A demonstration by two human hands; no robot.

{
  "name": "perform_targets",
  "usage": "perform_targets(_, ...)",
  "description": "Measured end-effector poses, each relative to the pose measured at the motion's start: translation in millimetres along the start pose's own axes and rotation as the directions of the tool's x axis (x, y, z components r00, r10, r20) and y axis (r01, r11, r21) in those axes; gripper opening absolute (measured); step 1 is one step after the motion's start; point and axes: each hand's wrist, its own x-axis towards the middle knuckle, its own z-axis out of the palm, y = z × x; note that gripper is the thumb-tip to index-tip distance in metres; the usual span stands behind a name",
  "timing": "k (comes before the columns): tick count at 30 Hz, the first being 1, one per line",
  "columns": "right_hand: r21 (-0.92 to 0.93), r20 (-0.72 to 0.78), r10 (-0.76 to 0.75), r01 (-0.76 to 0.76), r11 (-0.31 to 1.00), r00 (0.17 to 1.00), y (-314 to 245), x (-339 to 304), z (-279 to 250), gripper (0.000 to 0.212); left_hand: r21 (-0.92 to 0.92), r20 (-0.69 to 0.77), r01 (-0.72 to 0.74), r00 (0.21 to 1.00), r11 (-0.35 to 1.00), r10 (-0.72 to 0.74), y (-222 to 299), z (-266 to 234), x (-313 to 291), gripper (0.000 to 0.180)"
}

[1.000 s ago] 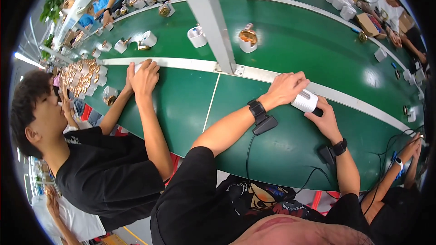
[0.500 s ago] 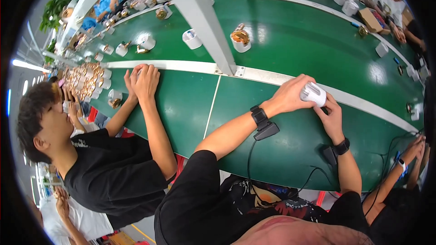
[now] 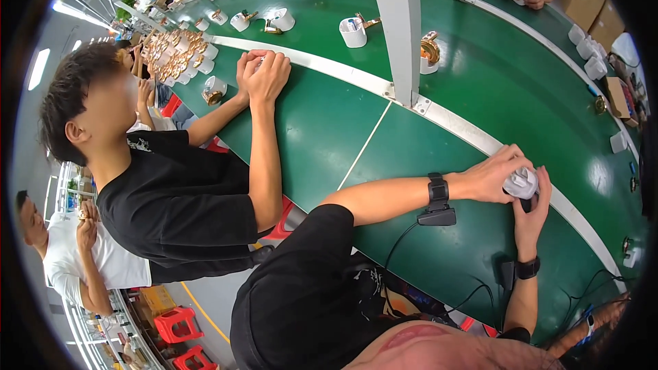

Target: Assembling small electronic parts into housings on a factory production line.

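Note:
A small white plastic housing point(image 3: 522, 183) is held between both my hands, above the near side of the green table. My left hand point(image 3: 492, 175) curls over its left and far side. From the right, my right hand point(image 3: 533, 209) grips it with thumb and fingers. The housing's moulded end faces up; its underside is hidden by my fingers. Across the white strip, the nearest parts are a white cup with copper-coloured metal parts point(image 3: 429, 54), half behind a post, and another white cup point(image 3: 354, 32) with a brass-coloured piece.
A grey metal post point(image 3: 399, 34) rises from the white strip point(image 3: 466, 125). At my left a co-worker in black point(image 3: 185, 185) holds a small part. Beyond stand many white and copper-coloured parts point(image 3: 179, 54). Black cables point(image 3: 480, 294) lie by my right wrist; red stools point(image 3: 177, 325) stand behind.
The view has swung left, so the table and co-worker appear further right. Within my hands the white housing has turned, from its ribbed side showing to its moulded end facing up.

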Motion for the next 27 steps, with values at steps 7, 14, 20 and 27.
perform_targets(7, -0.47, 0.116, -0.117, 0.159, 0.868, 0.986, 7.8, 3.8, -10.7, 0.066, -0.33, 0.102, 0.213, 0.976, 0.92, -0.19, 6.3, -4.6, -2.5, 0.033)
perform_targets(14, -0.533, 0.112, -0.12, 0.162, 0.83, 0.986, 10.4, -0.6, -9.3, 0.061, -0.154, 0.019, 0.162, 0.987, 0.975, -0.161, -0.6, -4.8, -3.1, 0.018)
perform_targets(20, -0.55, 0.109, -0.118, 0.158, 0.82, 0.987, 9.9, -0.4, -7.5, 0.061, -0.131, 0.012, 0.172, 0.985, 0.976, -0.172, 3.7, -6.6, -4.0, 0.017)
perform_targets(27, -0.527, 0.111, -0.087, 0.133, 0.839, 0.99, 7.8, 1.2, -6.7, 0.06, -0.072, 0.022, 0.168, 0.986, 0.983, -0.167, 2.0, -5.5, -4.4, 0.016)
